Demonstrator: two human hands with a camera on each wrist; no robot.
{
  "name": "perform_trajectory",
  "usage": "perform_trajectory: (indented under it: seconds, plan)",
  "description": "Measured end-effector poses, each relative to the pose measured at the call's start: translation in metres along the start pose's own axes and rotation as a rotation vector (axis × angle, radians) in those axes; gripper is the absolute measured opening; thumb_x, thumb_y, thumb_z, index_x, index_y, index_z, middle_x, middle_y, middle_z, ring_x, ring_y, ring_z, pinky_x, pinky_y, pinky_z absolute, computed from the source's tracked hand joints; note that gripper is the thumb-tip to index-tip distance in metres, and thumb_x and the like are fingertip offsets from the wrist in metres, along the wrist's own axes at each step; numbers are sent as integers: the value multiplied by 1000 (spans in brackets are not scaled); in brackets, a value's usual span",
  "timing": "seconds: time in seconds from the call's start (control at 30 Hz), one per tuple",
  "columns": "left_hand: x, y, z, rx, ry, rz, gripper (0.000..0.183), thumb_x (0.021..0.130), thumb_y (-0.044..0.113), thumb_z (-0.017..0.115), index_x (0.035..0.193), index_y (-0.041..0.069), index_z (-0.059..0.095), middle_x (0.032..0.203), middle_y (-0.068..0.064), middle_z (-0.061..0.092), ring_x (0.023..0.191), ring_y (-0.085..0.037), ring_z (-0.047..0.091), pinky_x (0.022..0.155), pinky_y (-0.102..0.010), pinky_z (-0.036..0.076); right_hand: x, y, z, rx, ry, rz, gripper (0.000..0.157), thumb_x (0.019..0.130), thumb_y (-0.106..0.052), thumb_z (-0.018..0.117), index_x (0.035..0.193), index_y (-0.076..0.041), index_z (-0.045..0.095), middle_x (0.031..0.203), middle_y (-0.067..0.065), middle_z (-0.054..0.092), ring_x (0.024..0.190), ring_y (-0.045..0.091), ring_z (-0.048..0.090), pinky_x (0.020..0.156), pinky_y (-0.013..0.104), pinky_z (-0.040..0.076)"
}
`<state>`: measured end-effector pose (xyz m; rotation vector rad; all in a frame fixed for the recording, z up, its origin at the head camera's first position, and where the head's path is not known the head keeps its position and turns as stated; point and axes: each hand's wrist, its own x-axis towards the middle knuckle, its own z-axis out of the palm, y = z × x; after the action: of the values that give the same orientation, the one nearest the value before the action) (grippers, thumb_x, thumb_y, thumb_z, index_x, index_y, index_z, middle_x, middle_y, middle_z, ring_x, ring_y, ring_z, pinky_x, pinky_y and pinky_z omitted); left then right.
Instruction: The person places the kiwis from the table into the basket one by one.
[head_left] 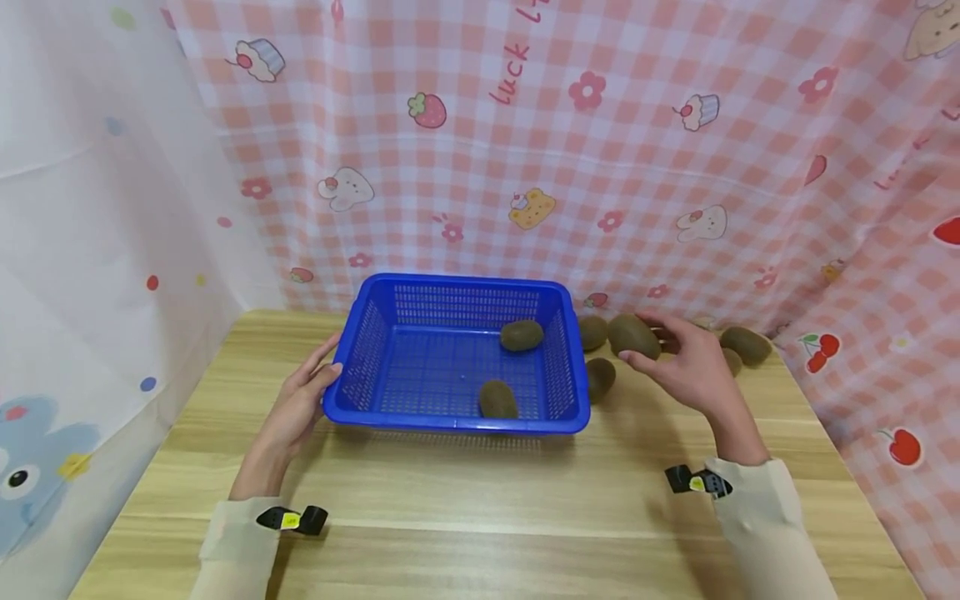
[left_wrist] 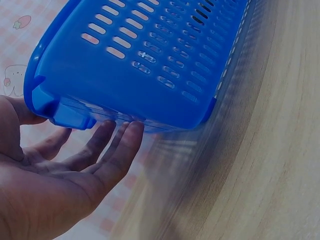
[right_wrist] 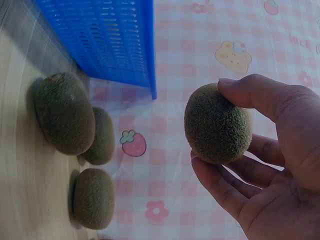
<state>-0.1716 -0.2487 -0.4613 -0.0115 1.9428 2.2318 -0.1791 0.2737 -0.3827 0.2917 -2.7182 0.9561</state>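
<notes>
A blue plastic basket (head_left: 457, 423) with slotted walls stands on the table, two kiwis inside: one kiwi (head_left: 522, 336) toward the back right, another kiwi (head_left: 498, 400) near the front wall. My left hand (head_left: 296, 404) grips the basket's left end, thumb at the rim and fingertips against the outer wall, as the left wrist view shows. Right of the basket, my right hand (head_left: 686, 367) holds a kiwi (right_wrist: 218, 124) between thumb and fingers, raised off the table. Under and beside it lie more kiwis, including one kiwi (head_left: 600, 379) close to the basket's right wall.
Another kiwi (head_left: 594, 333) lies by the basket's back right corner. Farther right, a kiwi (head_left: 746, 344) rests near the table's back edge, partly beside others that my right hand hides. A pink checked curtain (head_left: 480, 167) hangs directly behind the wooden table (head_left: 450, 517).
</notes>
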Motion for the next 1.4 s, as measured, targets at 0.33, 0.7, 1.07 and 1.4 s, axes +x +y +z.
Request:
perform_trajectory:
  seconds: [0.33, 0.7, 1.07, 1.4]
  plan:
    - [-2, 1, 0, 20, 0, -11, 62, 108, 31, 55, 163, 23, 29, 110, 11, 70, 96, -6, 66, 78, -23, 58, 12, -18, 4, 22, -53, -46, 57, 89, -31, 83, 137, -7, 64, 135, 19, 66, 110, 42, 70, 91, 56, 57]
    - [-3, 4, -1, 23, -1, -10, 63, 107, 31, 55, 164, 23, 28, 113, 12, 70, 100, -5, 67, 80, -23, 59, 27, -37, 13, 53, -132, -97, 60, 88, -27, 83, 141, -8, 62, 138, 16, 65, 112, 39, 69, 94, 53, 57]
    - [-2, 3, -1, 13, -16, -4, 63, 108, 30, 55, 164, 22, 27, 110, 10, 70, 97, -7, 67, 79, -24, 59, 37, -61, 29, 24, -201, -154, 59, 86, -26, 85, 137, -7, 63, 123, 13, 70, 106, 31, 68, 92, 49, 58]
    - [-2, 2, -2, 9, -16, -6, 63, 107, 30, 55, 164, 23, 28, 109, 9, 69, 96, -7, 67, 78, -24, 59, 40, -71, 43, 36, -265, -147, 58, 88, -27, 83, 139, -8, 62, 129, 14, 68, 110, 31, 68, 93, 49, 58]
